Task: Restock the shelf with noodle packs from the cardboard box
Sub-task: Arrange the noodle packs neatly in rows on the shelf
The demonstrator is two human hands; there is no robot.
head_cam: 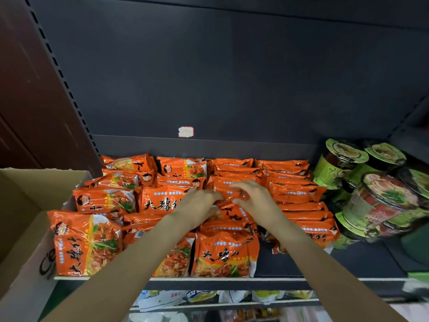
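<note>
Bare shelf (325, 261) front-right between orange noodle packs (222, 254) and green noodle bowls (380, 201); ample headroom above.

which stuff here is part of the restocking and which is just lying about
Part of the job:
noodle packs
cardboard box
shelf
left hand and right hand, both on one pack

Just there:
green noodle cups
price sticker
goods on the lower shelf

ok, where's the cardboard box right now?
In the head view the cardboard box sits at the far left, open, with its right side against the leftmost orange noodle packs on the shelf.
</note>
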